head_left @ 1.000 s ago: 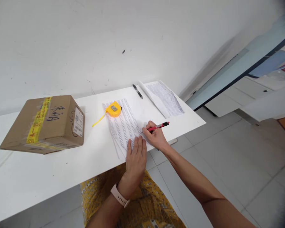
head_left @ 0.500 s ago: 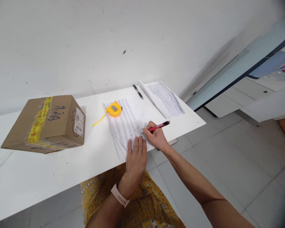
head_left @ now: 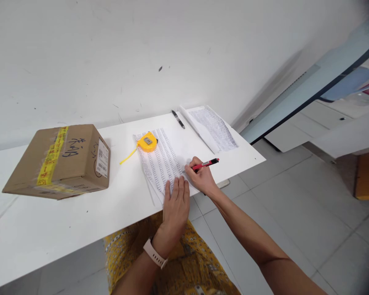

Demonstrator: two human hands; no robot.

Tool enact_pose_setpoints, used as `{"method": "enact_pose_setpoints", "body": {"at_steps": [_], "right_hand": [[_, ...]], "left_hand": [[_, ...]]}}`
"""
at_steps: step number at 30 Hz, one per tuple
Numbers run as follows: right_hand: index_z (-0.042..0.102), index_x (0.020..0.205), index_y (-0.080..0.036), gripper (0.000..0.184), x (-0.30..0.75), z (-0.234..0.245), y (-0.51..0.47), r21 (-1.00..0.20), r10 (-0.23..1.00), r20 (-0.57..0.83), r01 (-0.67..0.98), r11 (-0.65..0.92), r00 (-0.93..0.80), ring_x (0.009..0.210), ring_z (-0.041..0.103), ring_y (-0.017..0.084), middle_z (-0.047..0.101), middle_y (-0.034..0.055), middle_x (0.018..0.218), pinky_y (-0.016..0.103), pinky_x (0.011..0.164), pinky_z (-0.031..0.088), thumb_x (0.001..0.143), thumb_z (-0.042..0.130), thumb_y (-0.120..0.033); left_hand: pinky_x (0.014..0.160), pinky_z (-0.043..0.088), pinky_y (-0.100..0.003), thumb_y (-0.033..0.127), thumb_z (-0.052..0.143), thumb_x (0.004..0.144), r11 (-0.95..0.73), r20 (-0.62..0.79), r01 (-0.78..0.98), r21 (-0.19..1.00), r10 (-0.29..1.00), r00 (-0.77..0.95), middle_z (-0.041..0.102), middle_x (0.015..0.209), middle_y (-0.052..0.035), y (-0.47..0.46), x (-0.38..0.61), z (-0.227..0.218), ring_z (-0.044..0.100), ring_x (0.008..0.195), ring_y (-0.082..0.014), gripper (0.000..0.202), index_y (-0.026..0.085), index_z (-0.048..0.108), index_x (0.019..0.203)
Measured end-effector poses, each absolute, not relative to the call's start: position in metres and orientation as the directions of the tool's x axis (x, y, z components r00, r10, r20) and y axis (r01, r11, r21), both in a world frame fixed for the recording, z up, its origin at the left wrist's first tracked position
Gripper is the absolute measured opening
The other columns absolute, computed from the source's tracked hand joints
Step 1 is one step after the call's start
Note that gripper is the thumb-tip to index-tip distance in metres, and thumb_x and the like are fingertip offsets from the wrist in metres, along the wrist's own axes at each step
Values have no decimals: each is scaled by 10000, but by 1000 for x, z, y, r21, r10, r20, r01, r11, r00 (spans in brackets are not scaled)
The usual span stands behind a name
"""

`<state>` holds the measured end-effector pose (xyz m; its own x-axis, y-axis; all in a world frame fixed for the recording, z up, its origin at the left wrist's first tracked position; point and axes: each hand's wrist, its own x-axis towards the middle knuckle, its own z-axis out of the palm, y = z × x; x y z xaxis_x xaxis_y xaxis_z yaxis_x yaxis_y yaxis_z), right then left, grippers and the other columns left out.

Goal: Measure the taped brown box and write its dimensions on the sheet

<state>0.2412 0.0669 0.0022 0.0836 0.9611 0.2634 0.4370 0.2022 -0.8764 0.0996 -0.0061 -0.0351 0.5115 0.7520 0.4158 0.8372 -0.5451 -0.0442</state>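
A sheet of paper (head_left: 160, 164) covered in columns of handwriting lies at the front edge of the white table (head_left: 119, 217). Flat on its lower part rests my left hand (head_left: 176, 205), fingers stretched out. My right hand (head_left: 200, 176) is closed around a red and black pen (head_left: 206, 164), its tip at the right side of the written columns. On the upper left of the sheet sits a yellow tape measure (head_left: 147, 141), a short length of its yellow tape sticking out toward the lower left.
A taped cardboard box (head_left: 61, 159) with a label stands on the left of the table. Toward the wall lie a black pen (head_left: 178, 119) and more written papers (head_left: 213, 129). Beyond the table's right end are the tiled floor (head_left: 283, 196) and white drawers (head_left: 304, 123).
Almost nothing differs. Both hands, the pen and the paper keep their places, with only a very slight shift of the camera view.
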Motion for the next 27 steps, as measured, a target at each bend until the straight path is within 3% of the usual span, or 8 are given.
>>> {"method": "enact_pose_setpoints", "body": {"at_steps": [8,13,17,19,22,24,27], "right_hand": [[364,641,-236,285,243,0,67,-878,962,263,432,206,78,546,358,116,346,-68,573,277,544,287,837,566,-278],[368,642,-232,293,241,-4,66,-878,956,276,431,208,100,549,362,116,349,-68,574,267,546,291,853,565,-283],[459,759,-229,201,251,2,70,-849,926,338,477,225,165,620,454,141,466,-37,665,272,599,370,908,545,-333],[534,913,-223,88,261,7,75,-749,907,415,593,295,73,760,537,177,571,15,825,294,677,417,931,518,-308],[581,1082,-216,208,275,9,86,-465,868,464,785,409,-178,959,546,243,593,89,1015,330,744,432,904,481,-175],[601,1100,-207,290,280,4,92,-316,859,447,854,414,-251,956,535,258,587,106,1006,334,720,429,877,452,-97],[620,1115,-186,378,279,-10,101,-230,844,480,894,384,-239,914,542,258,604,113,960,345,733,437,870,388,-16]], "left_hand": [[1170,372,-532,138,427,985,-550,418,833,-52,746,519,511,1480,-175,-6,98,-31,480,1383,-296,451,54,503,1421],[1196,313,-561,122,455,960,-562,392,827,20,765,511,468,1508,-207,-6,99,-36,405,1433,-311,534,45,409,1486],[1167,340,-605,120,444,952,-568,366,814,121,788,495,488,1496,-210,-10,98,-29,432,1413,-330,488,58,466,1435],[1139,386,-598,156,469,947,-576,347,780,245,803,484,521,1472,-201,-8,92,-15,472,1382,-332,450,85,500,1390],[1082,474,-513,228,489,959,-557,358,714,425,827,432,557,1431,-177,8,76,18,525,1323,-297,405,139,504,1354],[1080,469,-492,233,477,968,-532,406,716,452,837,366,557,1416,-179,32,63,41,520,1314,-291,372,152,507,1330],[1116,395,-523,181,508,934,-423,422,805,416,874,241,550,1396,-204,80,47,66,469,1344,-324,357,138,521,1288]]}}
